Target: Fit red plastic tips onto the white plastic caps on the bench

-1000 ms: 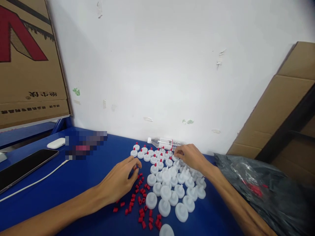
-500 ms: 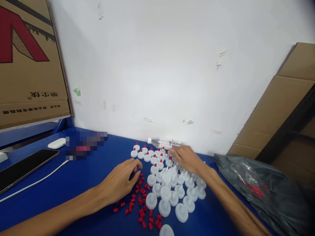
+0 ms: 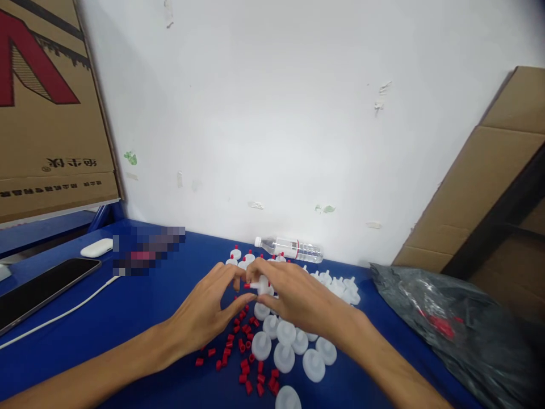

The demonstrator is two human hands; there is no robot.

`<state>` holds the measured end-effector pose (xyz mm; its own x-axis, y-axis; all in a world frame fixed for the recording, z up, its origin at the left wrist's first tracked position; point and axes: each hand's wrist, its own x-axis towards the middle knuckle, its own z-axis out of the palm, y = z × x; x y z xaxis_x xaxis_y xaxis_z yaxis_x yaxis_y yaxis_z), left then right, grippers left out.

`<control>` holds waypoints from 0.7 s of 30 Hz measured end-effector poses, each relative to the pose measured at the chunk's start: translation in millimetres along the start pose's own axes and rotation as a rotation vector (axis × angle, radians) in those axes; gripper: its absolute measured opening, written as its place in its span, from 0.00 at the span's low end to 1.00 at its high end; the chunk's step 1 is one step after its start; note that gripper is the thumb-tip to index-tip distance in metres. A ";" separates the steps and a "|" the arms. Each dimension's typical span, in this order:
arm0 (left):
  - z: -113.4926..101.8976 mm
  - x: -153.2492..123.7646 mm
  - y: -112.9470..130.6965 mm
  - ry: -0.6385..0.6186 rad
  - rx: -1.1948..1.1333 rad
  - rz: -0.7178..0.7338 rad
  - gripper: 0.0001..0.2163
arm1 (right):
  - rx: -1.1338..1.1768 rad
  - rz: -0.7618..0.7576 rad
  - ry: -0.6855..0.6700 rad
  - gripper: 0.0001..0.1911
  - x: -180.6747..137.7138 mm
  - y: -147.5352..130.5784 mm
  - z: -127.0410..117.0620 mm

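Both hands meet over the blue table (image 3: 140,307). My right hand (image 3: 298,298) pinches a white cap (image 3: 260,284) by its spout end. My left hand (image 3: 208,312) faces it, fingertips closed on a small red tip (image 3: 246,286) at the white cap's nozzle. Below the hands lie several white caps (image 3: 293,346) without tips and a scatter of loose red tips (image 3: 247,352). Behind the hands stand several white caps with red tips fitted (image 3: 238,255).
A clear plastic bottle (image 3: 289,249) lies by the wall. A black plastic bag (image 3: 451,324) sits at right beside leaning cardboard (image 3: 489,187). At left are a dark tablet (image 3: 38,289), a white cable (image 3: 59,315), a white case (image 3: 97,247) and a large cardboard box (image 3: 46,108).
My right hand left the far caps and came back toward me to the left, now holding a white cap. My left hand rose slightly, meeting it with a red tip.
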<state>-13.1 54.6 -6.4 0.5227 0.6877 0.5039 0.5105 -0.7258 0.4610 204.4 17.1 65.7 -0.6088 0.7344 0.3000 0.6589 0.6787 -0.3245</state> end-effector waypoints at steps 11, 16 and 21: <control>-4.0 0.2 8.8 -0.118 -0.271 -0.031 0.19 | -0.055 -0.090 -0.038 0.08 5.3 -3.4 5.2; -9.8 2.3 7.6 0.016 -0.425 -0.201 0.23 | -0.227 -0.058 0.105 0.16 1.8 38.9 -3.7; -17.1 6.3 5.8 0.084 -0.216 -0.210 0.22 | -0.235 0.189 0.277 0.08 -15.6 99.8 -25.4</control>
<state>-18.5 54.5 12.0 0.3587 0.8256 0.4357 0.4396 -0.5611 0.7013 290.9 73.4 51.4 -0.3462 0.7967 0.4955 0.8504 0.4895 -0.1929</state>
